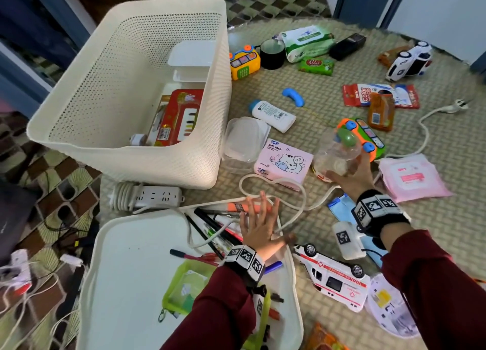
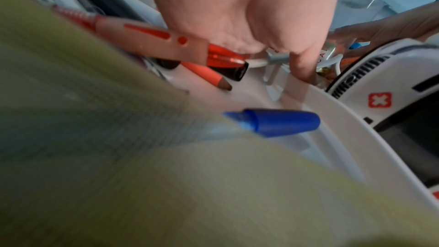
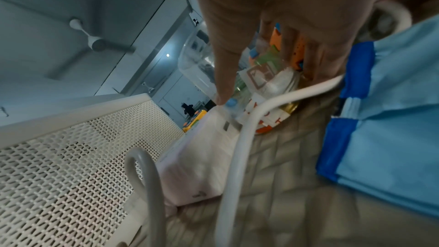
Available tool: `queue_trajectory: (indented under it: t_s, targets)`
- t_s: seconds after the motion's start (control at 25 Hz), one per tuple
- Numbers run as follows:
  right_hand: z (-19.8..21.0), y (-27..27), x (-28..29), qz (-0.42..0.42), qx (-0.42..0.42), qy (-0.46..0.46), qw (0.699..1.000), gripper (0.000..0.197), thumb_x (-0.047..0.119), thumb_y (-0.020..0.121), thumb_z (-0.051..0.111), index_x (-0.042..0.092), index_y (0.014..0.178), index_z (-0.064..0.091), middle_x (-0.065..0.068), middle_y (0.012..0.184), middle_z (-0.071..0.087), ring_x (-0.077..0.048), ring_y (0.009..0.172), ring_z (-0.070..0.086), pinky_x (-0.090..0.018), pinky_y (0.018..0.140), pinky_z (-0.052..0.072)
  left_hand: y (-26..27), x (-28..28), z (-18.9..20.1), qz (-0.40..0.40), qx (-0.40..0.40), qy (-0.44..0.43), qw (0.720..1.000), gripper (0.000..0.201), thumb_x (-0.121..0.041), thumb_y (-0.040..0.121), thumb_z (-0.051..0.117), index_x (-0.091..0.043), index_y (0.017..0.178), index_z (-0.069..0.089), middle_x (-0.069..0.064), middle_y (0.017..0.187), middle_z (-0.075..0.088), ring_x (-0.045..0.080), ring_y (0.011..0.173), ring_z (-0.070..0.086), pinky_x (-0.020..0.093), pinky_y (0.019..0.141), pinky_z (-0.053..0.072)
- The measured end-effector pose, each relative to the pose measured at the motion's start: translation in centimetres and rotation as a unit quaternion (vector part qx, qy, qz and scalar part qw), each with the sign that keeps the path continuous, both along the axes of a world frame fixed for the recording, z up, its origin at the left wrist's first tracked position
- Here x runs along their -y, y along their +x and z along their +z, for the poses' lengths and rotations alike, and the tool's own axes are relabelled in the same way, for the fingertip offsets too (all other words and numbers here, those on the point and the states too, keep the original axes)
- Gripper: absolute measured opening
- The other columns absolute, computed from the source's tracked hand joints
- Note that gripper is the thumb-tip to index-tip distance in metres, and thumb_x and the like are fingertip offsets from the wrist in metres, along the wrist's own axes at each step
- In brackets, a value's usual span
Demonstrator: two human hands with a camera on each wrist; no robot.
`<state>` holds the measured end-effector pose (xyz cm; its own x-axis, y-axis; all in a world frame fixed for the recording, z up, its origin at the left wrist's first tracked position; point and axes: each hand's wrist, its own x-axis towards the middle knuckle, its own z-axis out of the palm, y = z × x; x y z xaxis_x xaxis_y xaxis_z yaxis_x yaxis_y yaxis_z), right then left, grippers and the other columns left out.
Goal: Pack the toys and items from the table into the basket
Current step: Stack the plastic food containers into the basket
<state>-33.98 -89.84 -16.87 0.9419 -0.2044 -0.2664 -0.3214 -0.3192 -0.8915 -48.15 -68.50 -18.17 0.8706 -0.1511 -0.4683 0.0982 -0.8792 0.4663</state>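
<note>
The cream perforated basket point(image 1: 126, 149) stands at the upper left of the woven table point(image 1: 328, 99); it holds white boxes and a red toy piano pack point(image 1: 181, 115). My right hand point(image 1: 351, 176) grips a clear plastic bottle with a green cap point(image 1: 338, 149) beside the pink tissue pack point(image 1: 284, 160). In the right wrist view my thumb and fingers point(image 3: 223, 74) wrap that bottle point(image 3: 268, 82), with the basket wall point(image 3: 71, 157) to the left. My left hand point(image 1: 260, 226) lies flat with straight fingers on pens point(image 1: 218, 231) at the corner of a white lid point(image 1: 136, 257).
A white cable point(image 1: 297, 207) loops between my hands, and a power strip point(image 1: 155, 195) lies by the basket. A toy ambulance point(image 1: 334, 273), an orange-green toy bus point(image 1: 365, 134), pink wipes point(image 1: 413, 177), a clear container point(image 1: 244, 139), a lotion bottle point(image 1: 273, 115) and other items lie around.
</note>
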Motion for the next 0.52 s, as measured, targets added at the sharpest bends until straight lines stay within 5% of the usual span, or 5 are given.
queue_trajectory:
  t_s: [0.2,0.32,0.4,0.52]
  targets:
    - [2.5,-1.9,-0.4,-0.069,0.014,0.050,0.996,0.068,0.021,0.072,0.080,0.010,0.125,0.039,-0.013,0.117,0.057,-0.019,0.101,0.056,-0.024,0.076,0.045,0.0,0.0,-0.1,0.005,0.011,0.010,1.000,0.099,-0.100,0.037,-0.009,-0.057,0.118,-0.046,-0.023,0.120,-0.063,0.008,0.108,-0.063,0.029,0.085,-0.046]
    - [4.3,-3.4,-0.7,-0.081,0.054,0.084,0.992,0.066,0.019,0.073,0.079,0.009,0.126,0.039,-0.012,0.112,0.055,-0.017,0.100,0.054,-0.016,0.069,0.044,0.2,0.1,-0.3,0.009,0.004,0.020,1.000,0.094,-0.090,0.063,0.022,-0.053,0.128,-0.035,-0.023,0.117,-0.065,0.013,0.110,-0.062,0.038,0.096,-0.037]
    - [5.4,-4.9,-1.0,-0.069,0.080,0.099,0.990,0.068,0.023,0.071,0.081,0.010,0.124,0.041,-0.012,0.111,0.054,-0.018,0.101,0.053,-0.018,0.074,0.046,0.3,0.1,-0.2,0.023,-0.004,0.015,1.000,0.089,-0.076,0.081,0.039,-0.048,0.139,-0.023,-0.019,0.124,-0.059,0.018,0.120,-0.053,0.044,0.107,-0.028]
    - [6.8,-7.7,-1.7,-0.052,0.105,0.121,0.986,0.070,0.050,0.049,0.084,0.029,0.104,0.046,-0.012,0.112,0.059,-0.017,0.099,0.057,-0.033,0.084,0.049,-0.1,-0.5,0.4,0.046,0.025,-0.066,0.996,0.097,-0.091,0.067,0.019,-0.042,0.149,0.004,-0.015,0.144,-0.038,0.012,0.132,-0.038,0.044,0.112,-0.018]
